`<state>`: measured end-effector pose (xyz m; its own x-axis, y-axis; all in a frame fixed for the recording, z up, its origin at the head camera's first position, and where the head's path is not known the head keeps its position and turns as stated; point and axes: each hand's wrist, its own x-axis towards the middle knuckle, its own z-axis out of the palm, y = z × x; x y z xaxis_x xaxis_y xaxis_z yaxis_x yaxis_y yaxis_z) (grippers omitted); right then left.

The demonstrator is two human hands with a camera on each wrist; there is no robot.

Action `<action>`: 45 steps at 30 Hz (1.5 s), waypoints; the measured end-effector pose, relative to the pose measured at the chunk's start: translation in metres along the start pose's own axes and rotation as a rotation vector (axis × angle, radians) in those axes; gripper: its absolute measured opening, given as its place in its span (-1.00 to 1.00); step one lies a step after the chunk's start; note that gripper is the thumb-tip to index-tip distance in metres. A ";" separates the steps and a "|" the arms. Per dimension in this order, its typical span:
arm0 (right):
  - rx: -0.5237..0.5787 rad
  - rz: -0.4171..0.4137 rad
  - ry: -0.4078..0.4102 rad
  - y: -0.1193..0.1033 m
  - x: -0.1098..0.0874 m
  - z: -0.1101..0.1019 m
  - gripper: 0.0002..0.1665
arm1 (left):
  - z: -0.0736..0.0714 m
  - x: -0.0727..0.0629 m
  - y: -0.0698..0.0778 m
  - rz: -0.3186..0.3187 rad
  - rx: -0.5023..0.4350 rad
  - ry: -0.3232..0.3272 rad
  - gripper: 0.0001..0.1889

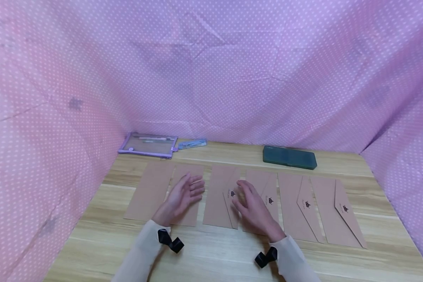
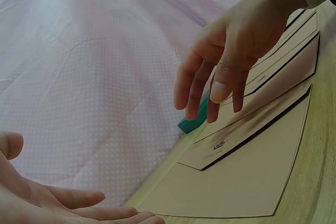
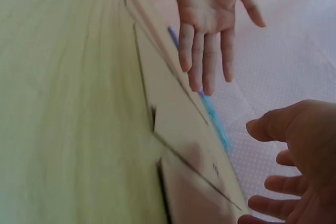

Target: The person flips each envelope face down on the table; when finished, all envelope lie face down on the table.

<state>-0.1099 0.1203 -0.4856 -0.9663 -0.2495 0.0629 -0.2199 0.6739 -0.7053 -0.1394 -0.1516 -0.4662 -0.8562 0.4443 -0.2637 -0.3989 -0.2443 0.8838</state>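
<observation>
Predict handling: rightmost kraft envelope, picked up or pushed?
Rightmost kraft envelope looks thin, so probably light and bendy. Its crown-printed flap shows a shadowed edge, so may lift open. Lying flat, it'd likely slide, not tip.

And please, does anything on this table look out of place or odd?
Mainly the leftmost envelope: it shows a plain face, while the four on the right show flaps with crown prints. The second from left also looks plain, but the left hand partly hides it.
</observation>
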 end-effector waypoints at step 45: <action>-0.311 -0.167 -0.229 0.021 -0.002 0.007 -0.23 | 0.010 0.008 -0.008 -0.048 -0.140 0.137 -0.31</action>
<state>-0.1121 0.1305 -0.5056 -0.8670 -0.4976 -0.0254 -0.4346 0.7803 -0.4498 -0.1394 -0.1370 -0.4716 -0.8678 0.3397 -0.3627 -0.4741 -0.3475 0.8090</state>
